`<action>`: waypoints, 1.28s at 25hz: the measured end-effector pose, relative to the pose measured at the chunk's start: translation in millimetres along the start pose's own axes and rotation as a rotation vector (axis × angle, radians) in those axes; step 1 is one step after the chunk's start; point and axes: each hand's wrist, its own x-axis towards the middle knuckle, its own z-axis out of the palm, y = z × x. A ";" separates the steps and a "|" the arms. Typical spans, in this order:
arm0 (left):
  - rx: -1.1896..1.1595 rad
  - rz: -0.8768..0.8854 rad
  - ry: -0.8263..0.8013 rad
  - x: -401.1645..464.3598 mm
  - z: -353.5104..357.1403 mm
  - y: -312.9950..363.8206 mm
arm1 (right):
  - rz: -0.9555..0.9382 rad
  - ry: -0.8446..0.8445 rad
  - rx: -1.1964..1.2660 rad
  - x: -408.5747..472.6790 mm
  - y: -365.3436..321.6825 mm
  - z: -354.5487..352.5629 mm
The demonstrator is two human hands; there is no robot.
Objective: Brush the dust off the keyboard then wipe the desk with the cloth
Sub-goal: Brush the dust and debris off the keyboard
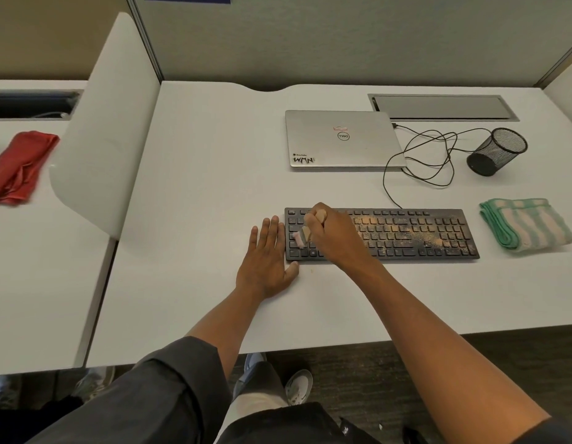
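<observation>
Right hand (334, 233): grips a small wooden brush (305, 236) over the dusty keyboard (406, 233)
Left hand (268, 259): flat on the worktop (198, 187), fingers straight, touching the keyboard's left edge
Striped cloth (528, 224): right of keyboard

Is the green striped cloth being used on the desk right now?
No, the green striped cloth lies folded beside the keyboard, untouched, while the right hand holds the brush.

The scene is lit evenly and brightly from above. Only soft, faint shadows are cast on the desk (198, 187). No glare is seen. Motion blur is shown at the brush (302, 237). Straight edges are bent toward the frame's sides by the wide lens.
</observation>
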 end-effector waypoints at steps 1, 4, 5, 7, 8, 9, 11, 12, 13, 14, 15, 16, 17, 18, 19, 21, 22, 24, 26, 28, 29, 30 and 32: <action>-0.007 -0.001 0.008 -0.1 -0.2 0.4 | -0.006 -0.012 -0.005 -2.1 0.4 0.9; -0.022 -0.014 0.023 -0.2 1.1 0.9 | 0.010 -0.025 -0.043 -3.2 3.3 3.3; -0.015 -0.014 0.015 0.0 1.5 0.5 | 0.009 -0.005 -0.027 -3.3 4.6 3.5; -0.001 -0.006 -0.002 0.7 1.5 -0.1 | -0.008 0.024 0.006 -4.1 5.3 4.2; -0.003 -0.005 -0.002 0.8 1.5 -0.4 | -0.011 0.020 0.007 -4.0 4.7 5.1; -0.009 -0.006 0.002 0.8 1.7 -0.3 | -0.008 0.008 -0.002 -3.4 3.6 5.7; -0.019 -0.013 0.015 0.4 1.9 0.5 | 0.004 -0.015 -0.042 -2.4 0.5 4.8; -0.019 -0.012 0.015 0.3 1.5 0.7 | 0.004 -0.011 -0.045 -2.2 -0.5 3.9; -0.012 -0.007 0.010 0.4 0.8 0.7 | 0.001 0.006 -0.030 -1.9 0.6 3.3; -0.006 -0.003 0.006 0.7 0.5 0.8 | 0.002 0.021 -0.007 -2.0 1.9 2.7; -0.007 -0.001 0.005 0.4 0.4 0.4 | 0.001 0.026 0.006 -1.9 3.1 2.4; -0.012 -0.001 0.007 0.2 0.3 0.1 | 0.003 0.016 -0.001 -1.8 3.6 2.4; -0.014 -0.001 0.010 0.1 0.5 0.2 | 0.008 -0.004 -0.025 -0.8 4.8 2.8; -0.014 -0.004 0.013 0.5 1.0 0.3 | 0.015 -0.026 -0.054 0.3 5.9 3.1; -0.015 -0.005 0.014 0.5 1.2 0.4 | 0.020 -0.030 -0.066 0.6 6.5 3.2; -0.024 -0.005 0.019 1.0 0.9 0.9 | 0.024 0.025 -0.012 0.9 9.0 2.6; -0.023 -0.004 0.018 1.0 0.8 0.9 | 0.024 0.068 0.024 1.6 10.8 2.3; -0.013 -0.006 0.008 0.6 0.1 1.0 | 0.019 0.132 0.045 3.7 11.8 0.6; -0.009 -0.006 0.009 0.6 0.3 1.1 | 0.028 0.153 0.041 6.5 10.6 -0.8; -0.013 -0.008 0.011 1.0 0.7 1.2 | 0.038 0.150 0.031 10.0 10.7 -0.3; -0.017 -0.009 0.015 1.2 1.2 1.0 | 0.040 0.155 0.017 11.4 11.5 0.0; -0.018 -0.011 0.017 1.2 1.6 0.6 | 0.046 0.169 -0.005 13.2 12.6 0.5; -0.018 -0.013 0.010 1.3 2.1 0.4 | 0.044 0.218 -0.028 16.9 12.3 -0.6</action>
